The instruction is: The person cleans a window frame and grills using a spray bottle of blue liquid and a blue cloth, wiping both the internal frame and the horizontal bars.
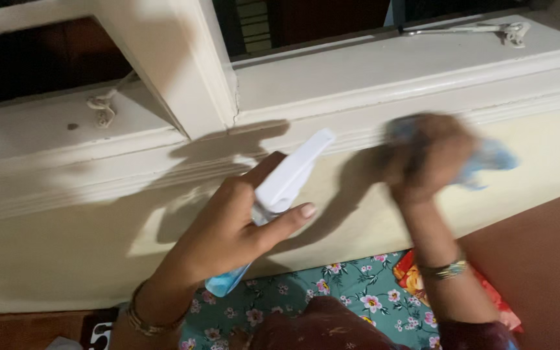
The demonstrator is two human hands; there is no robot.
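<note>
My left hand (231,227) grips a spray bottle (286,181) with a white trigger head and blue liquid in its body; the nozzle points up toward the white window sill (384,71). My right hand (426,159) is blurred with motion and is closed on a blue cloth (490,159), held against the cream wall (539,168) just below the sill's moulding. Both wrists wear bangles.
A white window frame post (176,65) rises between two dark openings. Metal window stays lie on the sill at the left (102,107) and far right (487,29). Below are a teal floral fabric (345,298), a red patterned item (416,279) and brown floor (546,259).
</note>
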